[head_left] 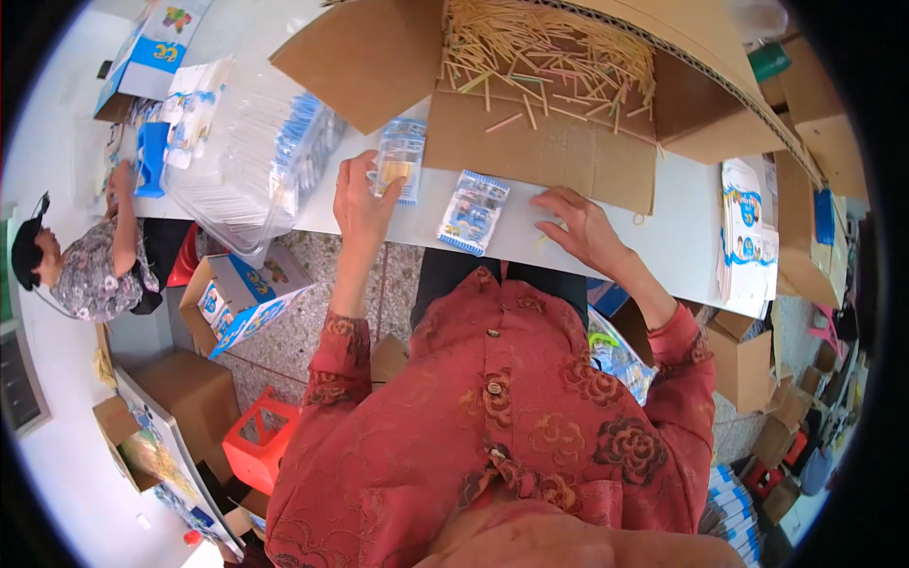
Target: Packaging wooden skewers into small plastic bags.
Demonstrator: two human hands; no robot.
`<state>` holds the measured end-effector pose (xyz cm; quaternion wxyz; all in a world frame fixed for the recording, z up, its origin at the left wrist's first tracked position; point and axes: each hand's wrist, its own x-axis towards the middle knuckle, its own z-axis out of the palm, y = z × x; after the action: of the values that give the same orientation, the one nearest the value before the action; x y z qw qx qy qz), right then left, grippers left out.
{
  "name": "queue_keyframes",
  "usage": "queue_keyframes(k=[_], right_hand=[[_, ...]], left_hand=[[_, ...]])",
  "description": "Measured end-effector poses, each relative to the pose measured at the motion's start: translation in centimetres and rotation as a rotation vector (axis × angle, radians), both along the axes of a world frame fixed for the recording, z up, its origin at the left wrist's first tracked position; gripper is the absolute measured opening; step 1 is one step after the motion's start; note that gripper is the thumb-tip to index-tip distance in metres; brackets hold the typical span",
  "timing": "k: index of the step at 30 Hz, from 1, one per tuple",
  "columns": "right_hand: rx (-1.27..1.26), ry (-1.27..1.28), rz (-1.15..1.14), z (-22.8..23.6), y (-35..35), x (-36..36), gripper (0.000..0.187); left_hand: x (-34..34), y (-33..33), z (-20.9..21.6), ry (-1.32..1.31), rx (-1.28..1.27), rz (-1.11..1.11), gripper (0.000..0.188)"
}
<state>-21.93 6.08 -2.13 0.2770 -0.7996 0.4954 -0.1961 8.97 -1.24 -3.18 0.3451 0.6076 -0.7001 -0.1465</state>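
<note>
My left hand is at the table's near edge, closed on the left side of a clear and blue packet, its thumb across the front. Pale yellow sticks show through the packet's window. To the right, a second blue and white packet lies flat on the white table, untouched. Just beyond it, my right hand hovers with fingers bent and apart. A tiny yellowish bit shows by its fingertips, too small to name. Ahead, an open cardboard box lies on its side, with many thin coloured sticks inside.
A clear plastic tub of stacked packets stands left on the table. Flattened printed cartons lie at the right edge. A co-worker sits far left. A red stool and printed box are on the floor.
</note>
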Motion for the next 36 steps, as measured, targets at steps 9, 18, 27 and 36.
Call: queue_keyframes(k=[9, 18, 27, 36], right_hand=[[-0.339, 0.030, -0.197, -2.4, -2.1, 5.6, 0.039], [-0.418, 0.042, -0.184, -2.2, -1.6, 6.2, 0.031], [-0.109, -0.245, -0.266, -2.2, -2.4, 6.8, 0.018], [0.012, -0.349, -0.201, 0.8, -2.7, 6.2, 0.016]], left_hand=[[-4.5, 5.2, -1.6, -0.021, 0.082, -0.217, 0.053], [-4.6, 5.6, -2.2, -0.039, 0.134, -0.185, 0.057], [-4.7, 5.5, -2.0, 0.012, 0.118, -0.183, 0.056], [-4.3, 4.2, -0.5, 0.336, 0.281, -0.355, 0.026]])
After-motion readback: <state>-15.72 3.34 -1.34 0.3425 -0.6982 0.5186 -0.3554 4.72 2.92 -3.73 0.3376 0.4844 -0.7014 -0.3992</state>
